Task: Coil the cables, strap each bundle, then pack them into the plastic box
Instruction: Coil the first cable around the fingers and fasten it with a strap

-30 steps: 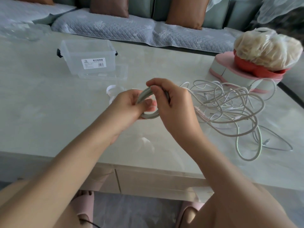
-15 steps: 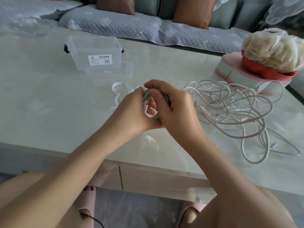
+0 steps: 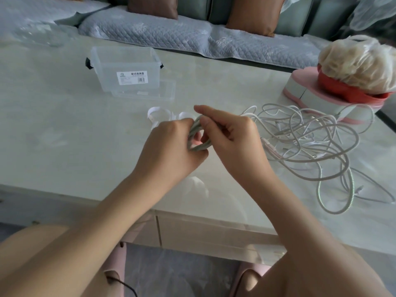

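A small coiled grey cable bundle (image 3: 196,136) sits between both hands above the table's middle. My left hand (image 3: 171,146) grips its left side with curled fingers. My right hand (image 3: 231,136) pinches the coil's top and right side, with the index finger stretched out over it. A tangle of loose white and braided cables (image 3: 310,142) lies on the table to the right. White straps (image 3: 158,114) lie just beyond my left hand. The clear plastic box (image 3: 126,67) stands open at the back left, with its lid (image 3: 145,93) flat in front of it.
A pink and grey stand (image 3: 317,99) holding a red bowl with a filled plastic bag (image 3: 360,67) occupies the back right. A sofa with cushions (image 3: 192,35) runs behind the pale table (image 3: 64,136). The table's near edge is just below my forearms.
The coil has turned from facing me to nearly edge-on between my hands. My right index finger has straightened over its top. Both hands stay in the same place.
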A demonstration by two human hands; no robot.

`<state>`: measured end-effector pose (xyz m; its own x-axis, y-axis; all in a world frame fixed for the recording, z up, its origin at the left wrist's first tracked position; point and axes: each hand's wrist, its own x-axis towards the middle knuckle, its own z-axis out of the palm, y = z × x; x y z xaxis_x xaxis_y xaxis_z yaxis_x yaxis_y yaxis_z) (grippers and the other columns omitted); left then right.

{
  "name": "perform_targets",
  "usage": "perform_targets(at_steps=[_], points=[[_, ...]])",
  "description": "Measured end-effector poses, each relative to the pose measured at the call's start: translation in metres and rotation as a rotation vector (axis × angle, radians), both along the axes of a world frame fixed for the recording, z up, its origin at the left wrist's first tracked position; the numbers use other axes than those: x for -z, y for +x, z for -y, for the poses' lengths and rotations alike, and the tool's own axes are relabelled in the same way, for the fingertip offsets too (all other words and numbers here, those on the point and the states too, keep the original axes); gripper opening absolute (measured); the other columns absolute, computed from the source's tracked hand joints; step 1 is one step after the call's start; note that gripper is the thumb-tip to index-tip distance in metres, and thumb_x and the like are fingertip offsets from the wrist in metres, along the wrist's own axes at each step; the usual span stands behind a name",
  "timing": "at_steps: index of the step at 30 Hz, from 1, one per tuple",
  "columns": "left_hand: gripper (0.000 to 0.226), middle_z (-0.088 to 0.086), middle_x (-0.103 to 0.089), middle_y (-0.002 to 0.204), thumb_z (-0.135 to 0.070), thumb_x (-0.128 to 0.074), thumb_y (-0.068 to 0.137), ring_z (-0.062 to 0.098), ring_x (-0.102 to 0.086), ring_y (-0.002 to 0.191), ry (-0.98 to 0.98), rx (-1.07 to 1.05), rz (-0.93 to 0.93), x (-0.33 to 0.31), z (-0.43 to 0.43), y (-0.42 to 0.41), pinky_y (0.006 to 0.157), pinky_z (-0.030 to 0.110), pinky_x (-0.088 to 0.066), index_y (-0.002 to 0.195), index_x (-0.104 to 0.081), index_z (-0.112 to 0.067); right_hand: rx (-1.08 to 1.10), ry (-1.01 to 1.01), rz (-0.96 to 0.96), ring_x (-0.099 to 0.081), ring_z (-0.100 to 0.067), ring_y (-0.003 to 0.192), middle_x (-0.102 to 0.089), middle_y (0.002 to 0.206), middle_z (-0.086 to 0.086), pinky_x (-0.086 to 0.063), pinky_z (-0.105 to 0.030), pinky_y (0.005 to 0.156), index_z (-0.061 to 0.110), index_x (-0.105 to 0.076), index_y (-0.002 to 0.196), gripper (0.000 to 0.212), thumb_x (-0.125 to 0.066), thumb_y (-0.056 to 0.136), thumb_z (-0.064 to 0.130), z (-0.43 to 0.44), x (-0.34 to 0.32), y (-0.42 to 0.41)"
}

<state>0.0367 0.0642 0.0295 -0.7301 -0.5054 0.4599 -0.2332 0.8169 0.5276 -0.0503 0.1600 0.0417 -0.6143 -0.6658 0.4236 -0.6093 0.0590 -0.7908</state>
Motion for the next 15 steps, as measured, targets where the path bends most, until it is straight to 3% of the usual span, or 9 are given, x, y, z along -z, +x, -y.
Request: perform_targets(at_steps=[2,4,6,8,12,13,15], points=[[0.026,-0.011,-0.038,0.048,-0.013,-0.067,0.075,0.006,-0.038,0.044,-0.042,0.0,0.014,0.001,-0.002,-0.001,0.044,0.02,-0.025,0.063,-0.043,-0.017,-0.002,0.013,0.015,-0.054,0.002,0.053,-0.066,0.066,0.009,-0.039,-0.014,0.058,0.018,-0.07,0.112,0.024,-0.056,0.093,0.015,-0.001,-0.002,0.0],[0.027,-0.011,-0.033,0.047,-0.011,-0.064,0.077,0.012,-0.035,0.043,-0.072,0.022,0.016,0.001,-0.001,-0.001,0.045,0.024,-0.024,0.064,-0.041,-0.016,0.004,0.012,-0.006,-0.063,-0.007,0.064,-0.072,0.076,0.001,-0.049,-0.028,0.064,0.019,-0.071,0.11,0.023,-0.057,0.092,0.016,-0.003,-0.004,-0.001],[0.022,-0.004,-0.042,0.049,-0.013,-0.06,0.08,0.023,-0.044,0.046,-0.09,0.044,0.042,0.0,0.001,-0.001,0.048,0.028,-0.033,0.066,-0.043,-0.011,0.013,0.029,-0.052,-0.064,-0.018,0.073,-0.072,0.08,-0.002,-0.05,-0.034,0.07,0.022,-0.072,0.108,0.023,-0.055,0.092,0.02,-0.006,-0.006,-0.002],[0.016,0.006,-0.06,0.06,-0.019,-0.052,0.081,0.03,-0.058,0.056,-0.072,0.084,0.063,-0.001,0.001,0.0,0.054,0.038,-0.047,0.071,-0.053,-0.007,0.042,0.067,-0.149,-0.059,-0.014,0.069,-0.069,0.081,0.003,-0.046,-0.03,0.062,0.026,-0.071,0.106,0.024,-0.052,0.093,0.025,-0.008,-0.007,-0.003],[0.019,0.013,-0.064,0.074,-0.022,-0.046,0.092,0.033,-0.058,0.063,-0.126,0.119,0.121,0.001,-0.007,-0.002,0.059,0.041,-0.047,0.076,-0.045,-0.012,0.133,0.249,-0.477,-0.059,-0.02,0.079,-0.049,0.126,0.003,-0.045,-0.034,0.061,0.031,-0.069,0.103,0.032,-0.039,0.097,0.04,-0.013,-0.009,-0.009],[0.019,0.013,-0.062,0.075,-0.024,-0.045,0.094,0.032,-0.054,0.062,-0.145,0.114,0.126,0.001,-0.008,-0.002,0.057,0.038,-0.043,0.077,-0.042,-0.014,0.133,0.276,-0.495,-0.06,-0.021,0.081,-0.048,0.127,0.005,-0.046,-0.035,0.062,0.031,-0.068,0.103,0.035,-0.035,0.098,0.042,-0.013,-0.009,-0.011],[0.017,0.01,-0.056,0.072,-0.025,-0.044,0.095,0.028,-0.049,0.06,-0.145,0.095,0.134,-0.001,-0.011,-0.003,0.055,0.033,-0.034,0.083,-0.047,-0.014,0.12,0.26,-0.467,-0.061,-0.022,0.08,-0.06,0.106,0.008,-0.047,-0.035,0.063,0.03,-0.067,0.103,0.043,-0.028,0.097,0.047,-0.013,-0.01,-0.011]])
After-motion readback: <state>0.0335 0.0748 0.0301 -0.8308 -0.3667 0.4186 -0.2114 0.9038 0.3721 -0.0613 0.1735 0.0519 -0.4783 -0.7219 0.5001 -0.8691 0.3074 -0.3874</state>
